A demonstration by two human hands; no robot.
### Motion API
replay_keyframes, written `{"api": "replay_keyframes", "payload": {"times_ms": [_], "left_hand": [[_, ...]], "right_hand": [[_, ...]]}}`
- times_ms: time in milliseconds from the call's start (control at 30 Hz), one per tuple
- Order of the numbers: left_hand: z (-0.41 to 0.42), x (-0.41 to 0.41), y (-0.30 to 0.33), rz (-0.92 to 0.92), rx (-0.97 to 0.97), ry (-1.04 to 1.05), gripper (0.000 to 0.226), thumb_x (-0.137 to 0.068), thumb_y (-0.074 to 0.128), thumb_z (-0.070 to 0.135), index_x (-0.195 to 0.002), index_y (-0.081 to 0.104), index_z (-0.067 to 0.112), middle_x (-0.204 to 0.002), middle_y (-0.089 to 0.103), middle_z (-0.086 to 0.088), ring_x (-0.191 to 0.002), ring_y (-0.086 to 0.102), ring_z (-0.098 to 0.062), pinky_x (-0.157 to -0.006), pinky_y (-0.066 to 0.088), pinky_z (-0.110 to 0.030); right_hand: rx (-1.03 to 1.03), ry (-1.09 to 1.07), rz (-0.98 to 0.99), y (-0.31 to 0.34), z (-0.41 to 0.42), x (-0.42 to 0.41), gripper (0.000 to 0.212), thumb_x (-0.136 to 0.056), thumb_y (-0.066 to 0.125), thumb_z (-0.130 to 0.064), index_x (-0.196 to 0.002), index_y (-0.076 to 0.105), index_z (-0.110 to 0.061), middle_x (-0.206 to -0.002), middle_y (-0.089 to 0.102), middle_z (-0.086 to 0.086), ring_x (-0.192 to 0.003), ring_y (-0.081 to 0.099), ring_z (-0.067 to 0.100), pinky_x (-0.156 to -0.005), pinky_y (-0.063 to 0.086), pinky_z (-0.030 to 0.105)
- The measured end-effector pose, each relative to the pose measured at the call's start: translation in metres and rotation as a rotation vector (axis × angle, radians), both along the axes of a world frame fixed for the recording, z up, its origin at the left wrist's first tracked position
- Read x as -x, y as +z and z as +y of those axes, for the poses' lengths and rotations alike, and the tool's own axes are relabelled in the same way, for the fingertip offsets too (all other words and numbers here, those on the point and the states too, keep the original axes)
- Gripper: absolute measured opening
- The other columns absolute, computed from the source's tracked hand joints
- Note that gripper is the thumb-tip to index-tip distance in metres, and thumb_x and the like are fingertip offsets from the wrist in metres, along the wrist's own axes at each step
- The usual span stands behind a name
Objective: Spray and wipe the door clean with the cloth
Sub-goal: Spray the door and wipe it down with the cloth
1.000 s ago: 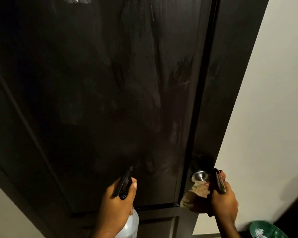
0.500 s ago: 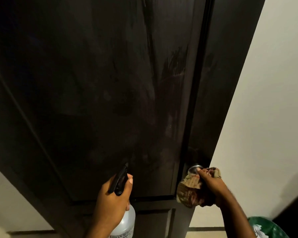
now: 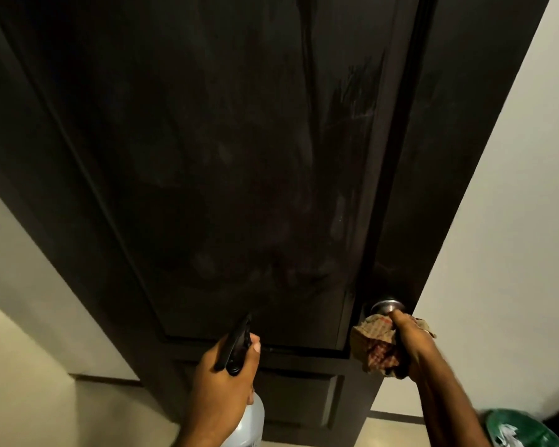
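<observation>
1. Head view: the left hand [image 3: 221, 385] at 6 o'clock grips the spray bottle [image 3: 244, 424]; the right hand [image 3: 412, 345] at 4 o'clock clutches the cloth [image 3: 373, 343] against the knob [image 3: 388, 307] of the dark door [image 3: 223, 156].
2. Risk, as I judge it: twisting the knob could swing the door open mid-wipe.

One dark brown panelled wooden door [image 3: 239, 156]. On it, one round silver metal knob [image 3: 387, 306]. Beside the knob, one checked brownish cloth [image 3: 375, 343]. Below the door's panel, one translucent spray bottle with black trigger [image 3: 239, 345]. Two hands [image 3: 221, 382] [image 3: 413, 341]. Right of the door, one green bin [image 3: 517, 429].
</observation>
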State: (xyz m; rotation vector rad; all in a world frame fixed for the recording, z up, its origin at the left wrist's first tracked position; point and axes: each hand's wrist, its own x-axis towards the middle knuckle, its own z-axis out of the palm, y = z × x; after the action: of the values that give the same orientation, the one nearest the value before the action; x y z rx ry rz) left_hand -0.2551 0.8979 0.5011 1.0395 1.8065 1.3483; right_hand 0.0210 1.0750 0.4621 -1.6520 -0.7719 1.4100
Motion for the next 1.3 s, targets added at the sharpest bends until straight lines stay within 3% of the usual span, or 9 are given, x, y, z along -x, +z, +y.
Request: {"api": "replay_keyframes", "payload": {"times_ms": [233,367,533,667,833,933,1100,1200,1300], "left_hand": [[-0.015,-0.003,0.015,0.024,-0.066,0.01,0.006,-0.1,0.07,0.029,-0.097,0.075,0.03,-0.05,0.06,-0.001,-0.048,0.061,-0.017,-0.061,0.059,-0.038],[-0.038,-0.012,0.024,0.034,-0.101,-0.024,0.006,-0.101,0.068,0.03,-0.1,0.074,0.031,-0.051,0.058,-0.002,-0.049,0.061,-0.015,-0.062,0.059,-0.03],[-0.081,-0.023,0.026,-0.027,-0.116,-0.035,0.006,-0.1,0.069,0.033,-0.099,0.075,0.033,-0.052,0.059,-0.001,-0.049,0.06,-0.014,-0.062,0.059,-0.03],[-0.113,-0.035,0.012,-0.06,-0.115,0.024,0.007,-0.098,0.071,0.036,-0.098,0.077,0.035,-0.05,0.059,0.001,-0.049,0.061,-0.012,-0.065,0.06,-0.037],[-0.153,-0.06,0.008,-0.093,-0.129,0.076,0.008,-0.098,0.072,0.033,-0.094,0.079,0.03,-0.048,0.059,0.002,-0.045,0.06,-0.012,-0.061,0.059,-0.04],[-0.176,-0.068,0.011,-0.078,-0.138,0.102,0.008,-0.098,0.073,0.034,-0.092,0.078,0.03,-0.049,0.058,0.002,-0.045,0.059,-0.015,-0.06,0.059,-0.038],[-0.215,-0.085,0.013,-0.054,-0.137,0.232,0.007,-0.098,0.072,0.035,-0.094,0.077,0.033,-0.05,0.059,0.006,-0.046,0.06,-0.015,-0.058,0.058,-0.033],[-0.232,-0.103,0.008,-0.054,-0.128,0.33,0.007,-0.099,0.072,0.033,-0.094,0.077,0.032,-0.048,0.058,0.004,-0.046,0.06,-0.014,-0.057,0.057,-0.03],[-0.248,-0.128,0.007,-0.056,-0.119,0.393,0.012,-0.098,0.071,0.036,-0.095,0.077,0.027,-0.048,0.057,0.002,-0.046,0.06,-0.012,-0.059,0.058,-0.033]], "right_hand": [[-0.055,-0.003,0.013,-0.016,-0.057,-0.005,0.022,-0.102,0.063,-0.039,-0.112,0.069,-0.02,-0.101,0.078,0.015,-0.096,0.073,0.039,-0.087,0.06,0.055],[-0.117,0.0,-0.074,-0.024,-0.103,-0.009,0.049,-0.091,0.066,-0.066,-0.117,0.068,-0.024,-0.107,0.078,0.009,-0.1,0.074,0.032,-0.097,0.057,0.052],[-0.282,-0.386,-0.174,-0.007,-0.174,-0.021,0.035,-0.096,0.07,-0.051,-0.096,0.066,-0.017,-0.092,0.068,0.013,-0.067,0.063,0.026,-0.058,0.054,0.035],[-0.391,-0.498,-0.077,0.003,-0.199,-0.042,0.043,-0.094,0.074,-0.051,-0.101,0.068,-0.008,-0.08,0.069,0.01,-0.06,0.064,0.026,-0.049,0.061,0.036],[-0.401,-0.269,0.036,0.029,-0.196,-0.06,0.04,-0.088,0.079,-0.051,-0.116,0.071,-0.024,-0.113,0.075,0.006,-0.104,0.073,0.029,-0.09,0.061,0.052],[-0.398,-0.119,0.101,0.032,-0.193,-0.066,0.017,-0.093,0.078,-0.037,-0.104,0.065,-0.032,-0.106,0.073,0.003,-0.093,0.071,0.024,-0.078,0.06,0.046],[-0.332,0.21,0.262,0.019,-0.183,-0.09,0.055,-0.071,0.085,-0.048,-0.119,0.071,-0.025,-0.119,0.077,0.008,-0.104,0.075,0.024,-0.101,0.054,0.049],[-0.273,0.348,0.328,0.006,-0.179,-0.097,0.021,-0.101,0.065,-0.028,-0.121,0.069,-0.022,-0.121,0.074,0.014,-0.114,0.069,0.033,-0.101,0.053,0.051],[-0.242,0.443,0.327,-0.001,-0.185,-0.098,0.018,-0.105,0.059,-0.021,-0.119,0.07,-0.019,-0.114,0.076,0.015,-0.102,0.074,0.031,-0.086,0.06,0.045]]}}
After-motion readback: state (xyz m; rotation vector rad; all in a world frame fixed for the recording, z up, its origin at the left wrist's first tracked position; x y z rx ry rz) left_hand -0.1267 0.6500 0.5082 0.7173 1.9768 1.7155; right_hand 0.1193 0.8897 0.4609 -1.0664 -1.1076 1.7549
